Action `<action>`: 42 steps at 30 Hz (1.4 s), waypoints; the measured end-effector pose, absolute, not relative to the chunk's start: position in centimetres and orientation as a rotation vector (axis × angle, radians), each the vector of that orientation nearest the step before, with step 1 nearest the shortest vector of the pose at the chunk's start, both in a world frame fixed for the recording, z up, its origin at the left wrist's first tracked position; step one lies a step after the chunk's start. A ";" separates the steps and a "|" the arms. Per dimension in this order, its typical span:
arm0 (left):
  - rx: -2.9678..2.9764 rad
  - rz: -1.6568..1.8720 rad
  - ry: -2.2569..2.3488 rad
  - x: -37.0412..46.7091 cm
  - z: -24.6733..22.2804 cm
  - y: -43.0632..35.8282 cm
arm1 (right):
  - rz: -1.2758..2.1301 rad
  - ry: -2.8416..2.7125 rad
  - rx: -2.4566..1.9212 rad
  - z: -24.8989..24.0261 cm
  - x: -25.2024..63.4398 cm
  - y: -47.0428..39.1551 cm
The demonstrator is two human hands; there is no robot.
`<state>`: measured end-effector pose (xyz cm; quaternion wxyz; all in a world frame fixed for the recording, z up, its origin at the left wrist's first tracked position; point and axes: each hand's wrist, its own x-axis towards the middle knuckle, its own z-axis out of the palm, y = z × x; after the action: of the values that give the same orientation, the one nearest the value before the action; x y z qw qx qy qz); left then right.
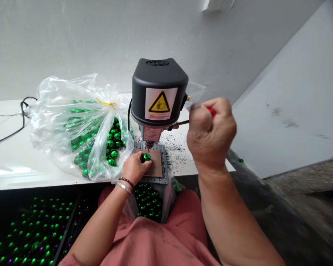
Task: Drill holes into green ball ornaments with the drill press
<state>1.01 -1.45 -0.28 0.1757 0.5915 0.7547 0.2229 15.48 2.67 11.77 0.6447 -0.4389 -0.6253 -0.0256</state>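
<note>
A shiny green ball (pixel 147 157) is pinched in the fingers of my left hand (pixel 134 166), resting over a brown board (pixel 156 166) on the metal base of a small drill press (pixel 160 92). The thin drill bit (pixel 148 151) comes down at the top of the ball; I cannot tell how deep it reaches. My right hand (pixel 212 129) is closed in a fist around the red-ended lever (pixel 211 112) at the machine's right side. Most of the lever's grip is hidden by my fingers.
A clear plastic bag (pixel 63 122) of green balls lies open to the left. Dark shavings (pixel 180 151) litter the white table (pixel 11 162). Another bag of green balls (pixel 148 203) hangs between my knees. More balls fill a dark tray (pixel 36 229) at lower left. A black cable (pixel 8 138) crosses the table.
</note>
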 end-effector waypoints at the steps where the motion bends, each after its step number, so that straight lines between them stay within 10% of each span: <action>1: 1.655 0.665 2.122 0.9 -0.1 -1.9 | -0.028 -1.425 -1.012 12.5 15.4 3.0; 21: 0.147 1.350 1.110 -0.7 1.0 -3.7 | 0.136 -1.406 -0.994 12.4 15.4 3.1; 42: 1.445 0.787 2.031 0.4 -0.9 -0.9 | 0.116 -1.479 -0.980 12.4 15.8 2.7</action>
<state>0.37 -0.89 -0.91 0.2608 0.5336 0.7502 0.2906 15.83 2.69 12.42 0.6303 -0.4279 -0.6458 0.0505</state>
